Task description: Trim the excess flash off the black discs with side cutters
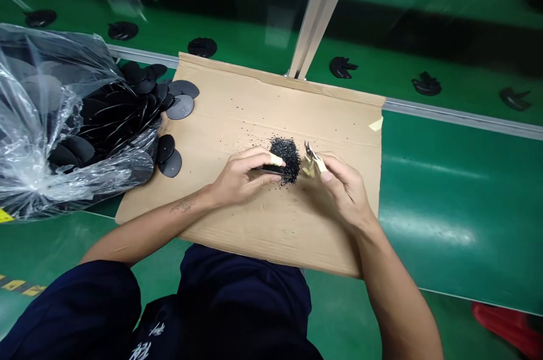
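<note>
My left hand (244,176) is closed on a thin black plastic disc (266,171), held edge-on just above a sheet of cardboard (263,218). A taped fingertip rests by a small heap of black trimmings (288,157). My right hand (339,181) is closed round a small metal cutter (311,157), whose jaws point at the heap, close to the disc's edge.
A clear plastic bag (38,122) full of black discs lies at the left, with loose discs (172,156) spilling onto the cardboard. Beyond a metal rail, a green conveyor belt (254,37) carries several black parts. An aluminium post (318,9) rises behind the cardboard.
</note>
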`<state>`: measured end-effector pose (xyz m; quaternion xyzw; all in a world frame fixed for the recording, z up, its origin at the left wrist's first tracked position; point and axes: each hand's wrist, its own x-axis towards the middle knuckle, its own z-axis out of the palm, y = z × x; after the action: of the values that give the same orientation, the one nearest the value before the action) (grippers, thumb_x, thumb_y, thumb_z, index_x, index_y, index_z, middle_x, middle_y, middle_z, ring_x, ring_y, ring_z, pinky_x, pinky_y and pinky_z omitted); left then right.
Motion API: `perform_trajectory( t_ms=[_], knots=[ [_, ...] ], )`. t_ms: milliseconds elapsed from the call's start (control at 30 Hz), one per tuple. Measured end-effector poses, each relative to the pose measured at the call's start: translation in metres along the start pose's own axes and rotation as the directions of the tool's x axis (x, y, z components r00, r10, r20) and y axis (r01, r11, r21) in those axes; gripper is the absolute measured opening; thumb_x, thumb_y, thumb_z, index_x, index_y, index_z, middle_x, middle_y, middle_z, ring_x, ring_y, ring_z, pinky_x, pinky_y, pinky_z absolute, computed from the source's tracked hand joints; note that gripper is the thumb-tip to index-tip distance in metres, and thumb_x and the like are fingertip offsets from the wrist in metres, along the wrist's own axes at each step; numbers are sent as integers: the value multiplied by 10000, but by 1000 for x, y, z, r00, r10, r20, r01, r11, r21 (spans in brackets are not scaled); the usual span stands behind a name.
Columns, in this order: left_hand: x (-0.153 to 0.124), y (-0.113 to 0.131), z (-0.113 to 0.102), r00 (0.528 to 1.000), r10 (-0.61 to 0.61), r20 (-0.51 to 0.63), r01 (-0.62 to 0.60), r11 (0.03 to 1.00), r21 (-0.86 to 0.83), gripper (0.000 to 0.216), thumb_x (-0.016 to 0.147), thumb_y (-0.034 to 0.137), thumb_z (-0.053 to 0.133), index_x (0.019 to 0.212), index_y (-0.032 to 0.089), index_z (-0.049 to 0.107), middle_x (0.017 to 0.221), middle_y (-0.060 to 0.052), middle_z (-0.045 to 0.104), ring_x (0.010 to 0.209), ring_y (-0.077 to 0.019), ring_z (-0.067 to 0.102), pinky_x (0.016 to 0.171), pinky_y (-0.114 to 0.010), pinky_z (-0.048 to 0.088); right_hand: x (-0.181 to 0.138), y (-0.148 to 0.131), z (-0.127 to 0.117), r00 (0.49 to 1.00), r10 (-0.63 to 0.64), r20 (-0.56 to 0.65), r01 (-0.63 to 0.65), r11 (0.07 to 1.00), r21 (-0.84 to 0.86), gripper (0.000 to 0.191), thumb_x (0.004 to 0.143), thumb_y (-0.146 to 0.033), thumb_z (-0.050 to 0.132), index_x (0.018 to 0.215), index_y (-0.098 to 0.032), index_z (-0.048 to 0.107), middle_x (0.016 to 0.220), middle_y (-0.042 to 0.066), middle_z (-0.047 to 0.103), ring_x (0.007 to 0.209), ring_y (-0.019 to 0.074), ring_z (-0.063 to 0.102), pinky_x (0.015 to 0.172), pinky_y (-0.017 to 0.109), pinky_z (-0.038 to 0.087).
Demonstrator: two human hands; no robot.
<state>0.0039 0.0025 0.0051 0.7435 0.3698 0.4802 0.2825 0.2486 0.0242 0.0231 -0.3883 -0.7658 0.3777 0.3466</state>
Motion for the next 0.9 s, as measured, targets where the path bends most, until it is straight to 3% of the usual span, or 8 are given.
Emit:
perform_trajectory(
  t_ms=[133,300,500,900],
  knots=[
    [0,1,1,1000,7,-13,-7,1000,-20,189,936,329,702,1041,177,740,941,-61,740,865,-151,685,784,-284,556,-3,-6,6,998,49,43,-55,987,153,364,977,-542,566,1146,-225,625,1038,64,693,923,206,677,803,348,565],
    [0,3,0,1000,18,-20,-19,999,-34,206,929,358,710,1008,171,744,902,-58,736,831,-146,675,755,-271,545,-4,-8,7,995,-98,23,99,994,-48,287,919,-413,683,1124,-223,618,1050,79,682,937,216,654,792,348,553],
    [1,3,-1,998,43,-36,-44,998,-49,180,911,316,736,994,156,742,892,-56,740,828,-134,682,754,-249,542,-4,-2,7,965,-260,34,262,944,-202,389,905,-302,712,1269,-223,602,1099,99,719,945,228,681,833,397,576],
    [3,1,-2,1000,20,-17,-22,996,-82,179,908,338,740,965,170,764,853,-45,757,779,-128,696,706,-239,551,-6,0,2,953,-302,30,300,923,-240,385,894,-245,742,1272,-233,672,1087,94,751,944,219,722,812,366,600]
  ],
)
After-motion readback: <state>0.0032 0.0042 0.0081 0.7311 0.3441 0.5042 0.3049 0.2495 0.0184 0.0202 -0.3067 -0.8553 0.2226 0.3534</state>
